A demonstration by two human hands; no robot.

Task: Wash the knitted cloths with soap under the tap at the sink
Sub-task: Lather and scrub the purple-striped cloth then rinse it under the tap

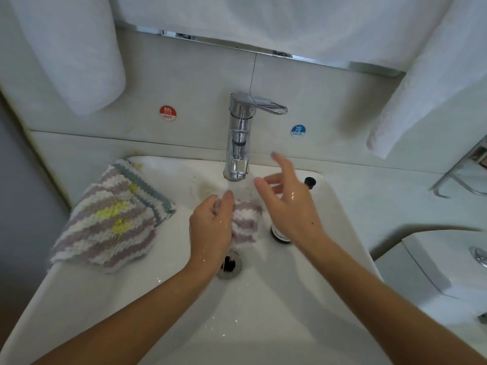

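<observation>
My left hand grips a bunched pink-and-white striped knitted cloth over the sink basin, under the chrome tap, where water seems to run onto it. My right hand hovers wet beside the cloth, fingers spread and holding nothing. Other knitted cloths, striped pink, white and grey with yellow stains, lie stacked on the sink's left rim.
A dark soap bottle with a black pump stands in the basin behind my right hand. The drain sits below my left hand. White towels hang at both upper sides. A toilet lid shows at the right.
</observation>
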